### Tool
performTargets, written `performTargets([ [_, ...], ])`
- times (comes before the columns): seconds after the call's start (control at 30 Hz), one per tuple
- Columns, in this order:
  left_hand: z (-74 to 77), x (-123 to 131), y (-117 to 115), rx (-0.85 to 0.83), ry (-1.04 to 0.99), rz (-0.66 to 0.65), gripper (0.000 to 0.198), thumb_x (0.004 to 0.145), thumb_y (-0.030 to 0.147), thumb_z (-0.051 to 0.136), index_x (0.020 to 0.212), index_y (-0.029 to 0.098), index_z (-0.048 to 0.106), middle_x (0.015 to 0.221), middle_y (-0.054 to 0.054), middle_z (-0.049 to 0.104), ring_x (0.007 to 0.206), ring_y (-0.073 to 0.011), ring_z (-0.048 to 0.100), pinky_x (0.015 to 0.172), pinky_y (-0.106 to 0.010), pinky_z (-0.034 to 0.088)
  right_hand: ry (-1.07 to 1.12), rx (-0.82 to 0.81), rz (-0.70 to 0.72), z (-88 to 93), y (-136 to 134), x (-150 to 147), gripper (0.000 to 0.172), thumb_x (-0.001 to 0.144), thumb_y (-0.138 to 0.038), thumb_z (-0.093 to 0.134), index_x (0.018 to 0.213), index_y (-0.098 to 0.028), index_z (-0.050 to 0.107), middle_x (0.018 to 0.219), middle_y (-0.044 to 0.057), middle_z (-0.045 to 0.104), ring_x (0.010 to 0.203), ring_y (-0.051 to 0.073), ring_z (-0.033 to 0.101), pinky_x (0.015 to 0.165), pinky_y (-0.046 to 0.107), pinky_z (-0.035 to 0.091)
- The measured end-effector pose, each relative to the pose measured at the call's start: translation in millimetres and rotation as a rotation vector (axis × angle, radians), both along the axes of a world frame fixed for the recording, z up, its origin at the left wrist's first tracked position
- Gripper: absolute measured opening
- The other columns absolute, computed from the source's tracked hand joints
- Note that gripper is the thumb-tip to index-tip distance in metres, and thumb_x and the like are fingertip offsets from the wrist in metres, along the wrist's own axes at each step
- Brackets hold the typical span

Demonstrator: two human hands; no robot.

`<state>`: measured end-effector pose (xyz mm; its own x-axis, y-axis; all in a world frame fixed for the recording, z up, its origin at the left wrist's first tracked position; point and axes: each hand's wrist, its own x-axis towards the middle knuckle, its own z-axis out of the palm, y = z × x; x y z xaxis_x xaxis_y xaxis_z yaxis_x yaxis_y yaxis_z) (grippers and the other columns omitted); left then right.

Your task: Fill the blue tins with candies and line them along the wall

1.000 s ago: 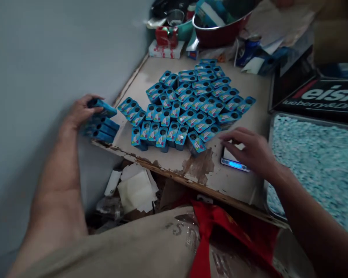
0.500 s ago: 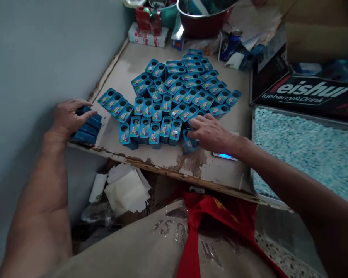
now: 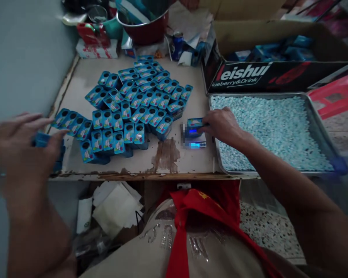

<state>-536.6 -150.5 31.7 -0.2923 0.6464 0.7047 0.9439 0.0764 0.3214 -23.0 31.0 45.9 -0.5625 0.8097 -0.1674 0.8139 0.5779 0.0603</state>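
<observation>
From my remote seat, the biggest thing in view is the worn table [image 3: 174,164], its pale top chipped and stained along the near edge. Against its right side sits a metal tray [image 3: 317,116], filled in 1 even layer with small pale blue and white tablets. Behind the tray lies a black cardboard box [image 3: 249,75] with white lettering, and blue packs show inside it.

On the left half of the table a cluster of blue tins [image 3: 133,102] stands upright in tight rows, most with a round hole in the top face. A red bowl [image 3: 146,29] sits at the far edge among clutter.

My left hand [image 3: 14,143] is blurred at the table's left corner, fingers spread and closed on nothing. It hangs over a short stack of blue tins [image 3: 45,139] at that corner. I cannot tell whether it touches them.

My right hand [image 3: 224,125] reaches in over the tray's near left corner. Its fingers curl around the right end of a single tin [image 3: 195,123], gripping it. That tin rests on a small pocket scale [image 3: 197,143] with a display that glows blue. The scale stands between the cluster and the tray, just beside the tray's rim and apart from the nearest row of tins.
</observation>
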Motion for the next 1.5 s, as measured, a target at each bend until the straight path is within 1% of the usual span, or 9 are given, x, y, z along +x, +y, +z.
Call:
performTargets([
  [0.23,-5.6,121,-2,0.056,0.305,-0.296,0.039,0.089,0.061,0.094,0.120,0.037,0.087,0.135,-0.003,0.087,0.127,-0.0433,0.083,0.135,-0.074,0.039,0.251,0.022,-0.134,-12.6,6,83,0.017,0.106,-0.034,0.088,0.118,-0.021,0.088,0.106,0.011,0.080,0.097,0.029,0.071,0.088,0.039,0.041],
  [0.4,-7.3,193,12,0.093,0.354,-0.453,0.032,0.095,0.044,0.094,0.126,0.037,0.085,0.128,0.000,0.088,0.121,-0.0337,0.085,0.135,-0.061,0.048,0.135,-0.108,0.025,-58.8,-10,146,0.061,0.103,-0.030,0.093,0.159,-0.021,0.071,0.168,0.029,0.058,0.146,0.044,0.057,0.104,0.045,0.043],
  [0.53,-6.9,237,40,-0.032,0.353,-0.485,0.026,0.100,0.040,0.093,0.125,0.036,0.084,0.133,-0.001,0.086,0.130,-0.0342,0.081,0.140,-0.068,0.042,0.037,-0.139,0.056,-79.1,-10,156,0.021,0.117,-0.028,0.066,0.131,-0.016,0.076,0.138,0.029,0.072,0.125,0.042,0.064,0.098,0.045,0.040],
  [0.63,-7.9,253,51,-0.177,0.188,-0.486,0.021,0.102,0.039,0.091,0.123,0.040,0.085,0.134,-0.002,0.084,0.138,-0.0358,0.076,0.146,-0.070,0.035,0.264,-0.217,-0.168,-77.8,3,166,0.009,0.108,-0.024,0.074,0.102,-0.020,0.070,0.098,0.015,0.072,0.088,0.030,0.062,0.080,0.040,0.036],
  [0.8,-14.1,272,57,-0.250,0.053,-0.542,0.025,0.104,0.039,0.090,0.128,0.038,0.083,0.133,-0.004,0.083,0.136,-0.0351,0.077,0.142,-0.067,0.044,1.381,-0.527,-0.895,-76.4,21,185,0.014,0.090,-0.026,0.067,0.079,-0.024,0.058,0.069,0.000,0.047,0.057,0.016,0.032,0.059,0.032,0.021],
  [0.9,-21.7,285,64,-0.282,-0.032,-0.559,0.032,0.107,0.042,0.086,0.138,0.033,0.079,0.138,-0.006,0.082,0.136,-0.0337,0.077,0.137,-0.061,0.052,1.780,-0.813,-1.006,-79.7,22,184,0.009,0.072,-0.022,0.065,0.072,-0.021,0.056,0.079,0.005,0.056,0.056,0.011,0.026,0.053,0.026,0.018],
  [1.0,-37.7,296,75,-0.289,-0.172,-0.571,0.050,0.108,0.047,0.086,0.152,0.029,0.070,0.146,-0.010,0.077,0.142,-0.0339,0.075,0.131,-0.054,0.059,2.004,-0.820,-1.012,-80.0,20,174,0.015,0.060,-0.015,0.065,0.068,-0.019,0.053,0.089,0.007,0.062,0.062,0.011,0.040,0.053,0.021,0.027],
  [1.23,-107.2,319,102,-0.286,-0.522,-0.597,0.083,0.106,0.053,0.089,0.173,0.032,0.045,0.166,-0.016,0.064,0.155,-0.0356,0.067,0.131,-0.055,0.059,1.807,-0.798,-0.870,-59.2,24,156,0.031,0.103,-0.034,0.057,0.075,-0.024,0.048,0.075,-0.003,0.035,0.060,0.013,0.010,0.059,0.030,0.016],
  [1.5,-135.6,323,126,-0.304,-0.644,-0.594,0.085,0.101,0.052,0.096,0.170,0.034,0.049,0.166,-0.015,0.063,0.158,-0.0363,0.064,0.132,-0.054,0.059,1.451,-0.625,-0.594,-52.2,18,141,0.019,0.086,-0.044,0.058,0.091,-0.028,0.067,0.092,0.011,0.057,0.069,0.023,0.027,0.075,0.043,0.026],
])
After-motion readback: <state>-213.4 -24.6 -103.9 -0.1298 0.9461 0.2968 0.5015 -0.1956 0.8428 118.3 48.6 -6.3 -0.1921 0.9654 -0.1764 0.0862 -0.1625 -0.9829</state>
